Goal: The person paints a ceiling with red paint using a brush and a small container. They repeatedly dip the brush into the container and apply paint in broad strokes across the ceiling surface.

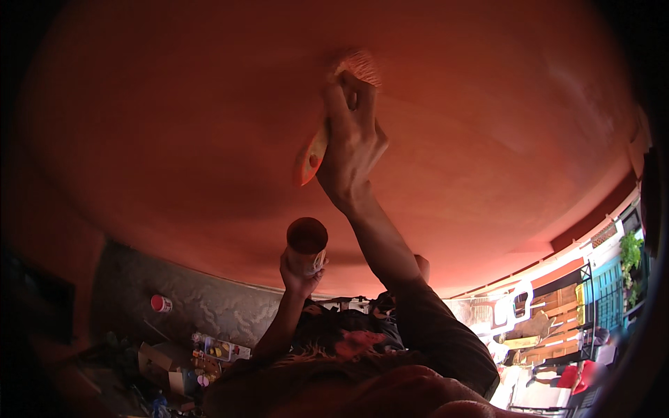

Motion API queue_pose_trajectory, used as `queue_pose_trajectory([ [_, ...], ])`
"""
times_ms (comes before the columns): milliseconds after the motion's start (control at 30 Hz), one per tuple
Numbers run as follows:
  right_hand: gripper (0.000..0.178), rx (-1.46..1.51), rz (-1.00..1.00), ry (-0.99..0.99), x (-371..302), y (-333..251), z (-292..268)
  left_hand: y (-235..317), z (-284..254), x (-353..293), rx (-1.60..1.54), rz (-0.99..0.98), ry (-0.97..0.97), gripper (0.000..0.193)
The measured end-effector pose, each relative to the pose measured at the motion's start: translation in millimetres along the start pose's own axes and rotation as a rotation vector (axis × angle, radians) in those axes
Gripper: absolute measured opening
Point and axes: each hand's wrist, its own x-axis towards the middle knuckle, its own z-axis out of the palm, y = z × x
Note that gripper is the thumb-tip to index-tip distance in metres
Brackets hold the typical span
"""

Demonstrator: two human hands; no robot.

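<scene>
My right hand is raised in front of me, its fingers closed round a paintbrush. The brush's pale bristles are slightly blurred and lie against the red-orange wall. Its flat handle, with a hole near the end, sticks out below my hand to the left. Lower down, my left hand grips a cylindrical paint can with its open top tilted toward me. The inside of the can is dark, so how much it holds cannot be seen.
At the lower left are an open cardboard box, a tray of small items and a red-and-white tub on the grey floor. To the right are a white plastic chair, wooden planks and a person in red.
</scene>
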Motion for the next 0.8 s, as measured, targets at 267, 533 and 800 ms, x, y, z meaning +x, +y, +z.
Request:
queue_pose_trajectory([
  [267, 0.028, 0.402, -0.175, -0.048, 11, 2, 26, 3, -8, -1, -0.009, 0.035, -0.124, 0.078],
  [533, 0.020, 0.251, 0.267, 0.351, 14, 86, -92, 10, -11, -1, -0.026, -0.014, -0.089, 0.076],
  [800, 0.028, -0.160, 0.102, 0.240, 15, 16, -40, 23, 2, -12, -0.020, -0.020, -0.096, 0.073],
])
